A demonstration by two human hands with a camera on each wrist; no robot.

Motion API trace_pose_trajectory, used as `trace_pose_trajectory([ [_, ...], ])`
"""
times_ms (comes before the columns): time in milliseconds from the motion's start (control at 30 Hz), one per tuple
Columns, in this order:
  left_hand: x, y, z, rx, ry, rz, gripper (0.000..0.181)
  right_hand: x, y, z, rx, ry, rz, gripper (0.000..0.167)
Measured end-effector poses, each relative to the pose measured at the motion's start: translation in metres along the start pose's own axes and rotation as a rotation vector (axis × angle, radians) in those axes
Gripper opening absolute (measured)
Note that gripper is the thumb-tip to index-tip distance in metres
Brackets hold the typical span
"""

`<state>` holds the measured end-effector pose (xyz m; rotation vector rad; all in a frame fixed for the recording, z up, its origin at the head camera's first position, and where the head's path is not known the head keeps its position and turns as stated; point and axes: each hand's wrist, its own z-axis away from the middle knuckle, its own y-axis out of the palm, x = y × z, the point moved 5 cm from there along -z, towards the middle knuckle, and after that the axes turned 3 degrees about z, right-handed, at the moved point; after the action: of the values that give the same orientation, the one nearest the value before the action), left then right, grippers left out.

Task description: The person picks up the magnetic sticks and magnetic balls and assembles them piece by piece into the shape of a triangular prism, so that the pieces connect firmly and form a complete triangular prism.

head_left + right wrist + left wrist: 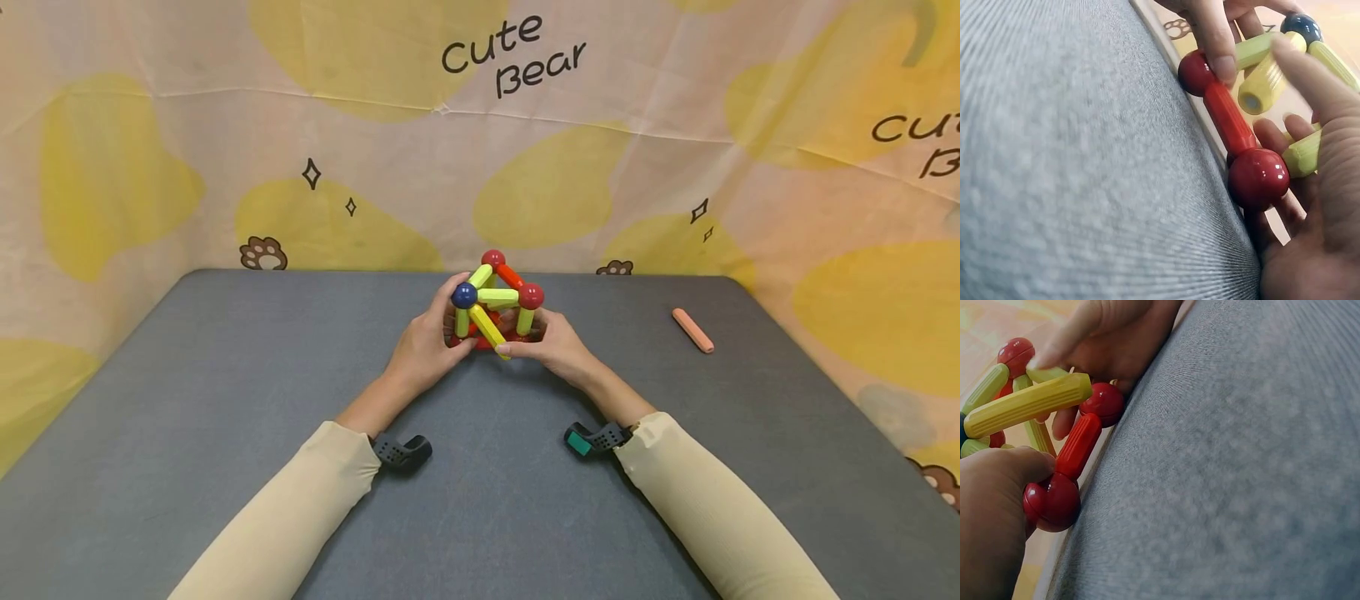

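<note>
A structure of magnetic rods and balls [498, 296] stands near the table's far edge, between both hands. Green upright rods join its red base to a top triangle with a blue ball [464, 295] and two red balls. From the blue ball a yellow rod [486, 323] slants down toward the front; its free end [1249, 102] shows a grey disc. The left hand [423, 350] grips the structure's left side, thumb by a red base ball [1052, 503] and red rod [1079, 447]. The right hand [562, 346] holds the right side, thumb against the yellow rod, fingers partly hidden behind.
A loose pink rod [693, 331] lies on the grey table [225, 417] to the right. Behind the table hangs a yellow patterned cloth [390, 167]. Dark straps [402, 452] are worn at both wrists.
</note>
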<state>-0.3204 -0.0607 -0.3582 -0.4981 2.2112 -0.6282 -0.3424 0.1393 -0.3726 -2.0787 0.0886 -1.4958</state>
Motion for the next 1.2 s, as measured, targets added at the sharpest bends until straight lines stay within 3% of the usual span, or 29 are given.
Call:
trace_pose_trajectory([
  [300, -0.0006, -0.0003, -0.0010, -0.004, 0.011, 0.013, 0.094, 0.0010, 0.0007, -0.0015, -0.032, -0.025, 0.016, 0.042],
  [1200, -0.0009, -0.0004, 0.0003, 0.008, -0.025, 0.022, 0.096, -0.0028, 0.0013, -0.0008, -0.108, 0.050, 0.027, 0.034],
])
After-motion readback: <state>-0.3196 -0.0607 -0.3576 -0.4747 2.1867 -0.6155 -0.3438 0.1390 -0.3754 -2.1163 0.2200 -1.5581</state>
